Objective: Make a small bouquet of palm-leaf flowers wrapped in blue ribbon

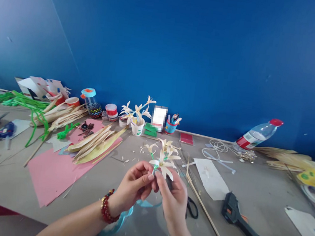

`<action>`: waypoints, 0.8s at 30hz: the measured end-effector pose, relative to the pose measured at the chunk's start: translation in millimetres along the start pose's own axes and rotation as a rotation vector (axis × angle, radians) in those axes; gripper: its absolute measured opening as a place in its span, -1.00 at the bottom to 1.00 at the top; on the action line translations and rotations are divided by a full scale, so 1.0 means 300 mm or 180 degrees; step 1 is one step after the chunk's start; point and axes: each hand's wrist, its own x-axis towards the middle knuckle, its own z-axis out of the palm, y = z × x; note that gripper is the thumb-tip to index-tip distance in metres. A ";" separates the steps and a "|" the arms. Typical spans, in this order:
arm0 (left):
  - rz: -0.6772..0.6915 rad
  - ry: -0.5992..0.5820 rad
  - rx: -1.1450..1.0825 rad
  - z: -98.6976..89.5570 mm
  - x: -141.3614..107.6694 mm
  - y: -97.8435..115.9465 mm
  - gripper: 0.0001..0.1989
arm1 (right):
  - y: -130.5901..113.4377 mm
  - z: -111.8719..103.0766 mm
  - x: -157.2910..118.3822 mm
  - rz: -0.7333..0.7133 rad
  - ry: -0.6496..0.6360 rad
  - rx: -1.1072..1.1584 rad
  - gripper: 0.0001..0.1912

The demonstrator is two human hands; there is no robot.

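Observation:
Over the middle of the table, my left hand (137, 180) and my right hand (174, 195) meet fingertip to fingertip. Both pinch the green stem of a small bunch of cream artificial flowers (166, 158), whose petals stand above the fingers. A light blue strip (147, 204) shows below and between the hands; whether it joins the stem is hidden. Black-handled scissors (192, 208) lie partly behind my right hand. Beneath my left wrist sits a light blue translucent object (120, 221), mostly covered by the arm.
Corn husks (93, 144) lie on pink paper (51, 175) at the left. A paper cup (137, 128) holds similar flowers. To the right are a black glue gun (234, 211), white paper (210, 179), a long thin stick (211, 214) and a tilted bottle (256, 137). A blue wall stands behind.

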 end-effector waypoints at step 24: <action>0.2098 0.0583 0.0974 0.006 -0.005 0.115 -0.87 | 0.059 -0.038 0.024 0.0343 0.0630 0.0462 -0.77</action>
